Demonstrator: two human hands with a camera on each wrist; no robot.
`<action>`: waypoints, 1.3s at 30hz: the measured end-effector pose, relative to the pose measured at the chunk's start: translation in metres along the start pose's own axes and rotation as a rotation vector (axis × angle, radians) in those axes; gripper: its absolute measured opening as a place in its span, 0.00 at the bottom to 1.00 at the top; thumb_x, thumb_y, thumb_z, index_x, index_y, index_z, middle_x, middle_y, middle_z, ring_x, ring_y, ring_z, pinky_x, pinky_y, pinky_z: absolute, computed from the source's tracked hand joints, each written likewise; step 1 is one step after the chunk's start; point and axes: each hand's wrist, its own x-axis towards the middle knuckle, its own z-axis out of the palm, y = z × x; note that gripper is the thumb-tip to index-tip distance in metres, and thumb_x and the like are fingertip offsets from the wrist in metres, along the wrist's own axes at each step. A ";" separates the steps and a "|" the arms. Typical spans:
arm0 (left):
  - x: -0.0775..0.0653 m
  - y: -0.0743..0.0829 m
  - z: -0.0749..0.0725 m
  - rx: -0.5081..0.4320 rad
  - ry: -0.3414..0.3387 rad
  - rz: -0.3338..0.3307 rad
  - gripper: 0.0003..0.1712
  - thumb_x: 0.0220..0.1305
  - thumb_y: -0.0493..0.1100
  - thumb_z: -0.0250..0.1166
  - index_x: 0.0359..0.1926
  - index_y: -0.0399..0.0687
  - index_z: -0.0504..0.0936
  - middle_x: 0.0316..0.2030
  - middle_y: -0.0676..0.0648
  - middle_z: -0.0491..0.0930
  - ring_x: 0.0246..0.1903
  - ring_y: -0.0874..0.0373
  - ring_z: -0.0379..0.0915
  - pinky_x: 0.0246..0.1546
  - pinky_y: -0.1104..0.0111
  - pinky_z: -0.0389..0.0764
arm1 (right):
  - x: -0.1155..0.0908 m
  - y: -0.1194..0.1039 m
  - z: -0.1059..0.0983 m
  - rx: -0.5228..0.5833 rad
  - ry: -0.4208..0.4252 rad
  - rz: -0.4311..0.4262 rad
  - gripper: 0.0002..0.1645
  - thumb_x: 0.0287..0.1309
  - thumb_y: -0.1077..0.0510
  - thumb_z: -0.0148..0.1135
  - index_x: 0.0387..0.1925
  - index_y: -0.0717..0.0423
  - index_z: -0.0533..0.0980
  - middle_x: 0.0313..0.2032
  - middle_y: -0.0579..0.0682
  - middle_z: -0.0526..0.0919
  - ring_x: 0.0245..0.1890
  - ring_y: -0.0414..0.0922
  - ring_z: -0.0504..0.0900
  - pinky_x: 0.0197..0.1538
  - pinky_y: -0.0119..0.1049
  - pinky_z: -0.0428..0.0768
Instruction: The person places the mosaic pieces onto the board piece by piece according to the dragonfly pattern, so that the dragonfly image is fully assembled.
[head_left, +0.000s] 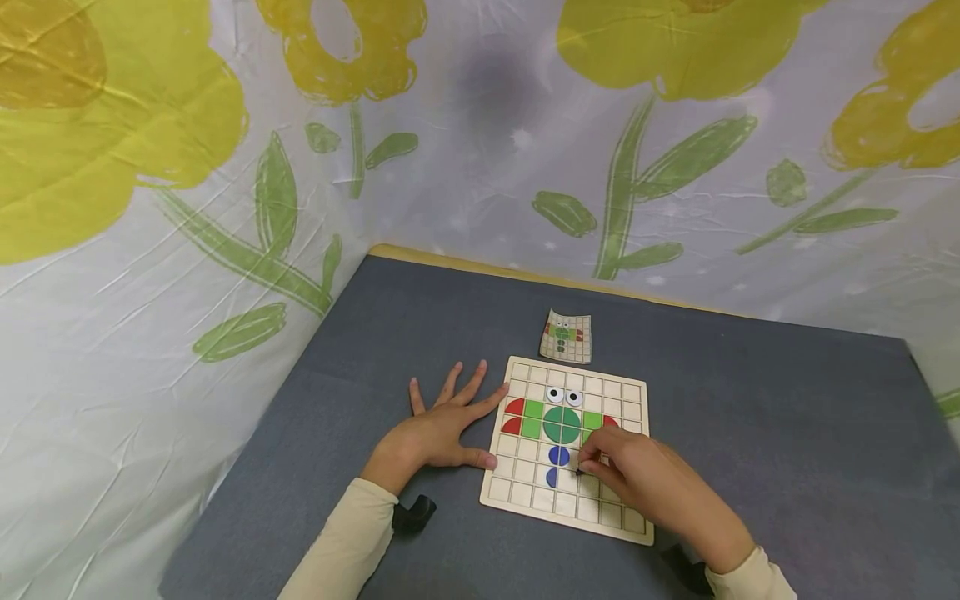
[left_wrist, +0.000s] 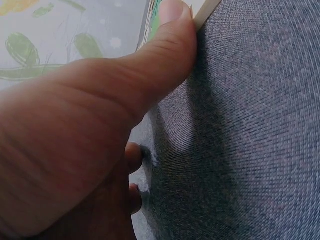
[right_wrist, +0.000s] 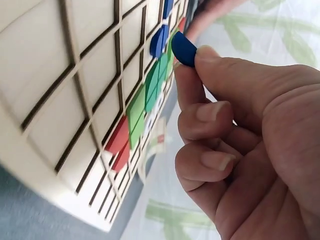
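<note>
Fingertips of our right hand (head_left: 637,479) pinch a blue piece (right_wrist: 183,48) just over the grid board (head_left: 637,396). Our left hand (head_left: 442,425) lies flat and spread on the table (head_left: 750,417), thumb against the board's edge.

The pale square gridded board (head_left: 567,446) looks like smooth matt wood, its coloured pieces flat and matt. The grey desk covering (head_left: 750,433) is coarse woven cloth. The flower-printed backdrop sheet (head_left: 480,150) looks thin, creased and slightly glossy.
</note>
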 end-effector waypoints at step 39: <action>-0.001 0.000 0.000 -0.001 0.001 -0.001 0.65 0.53 0.73 0.76 0.85 0.77 0.48 0.85 0.55 0.30 0.84 0.44 0.18 0.67 0.22 0.19 | 0.018 -0.017 0.019 -0.030 -0.098 0.036 0.06 0.59 0.57 0.79 0.38 0.47 0.88 0.33 0.35 0.85 0.32 0.30 0.77 0.40 0.34 0.85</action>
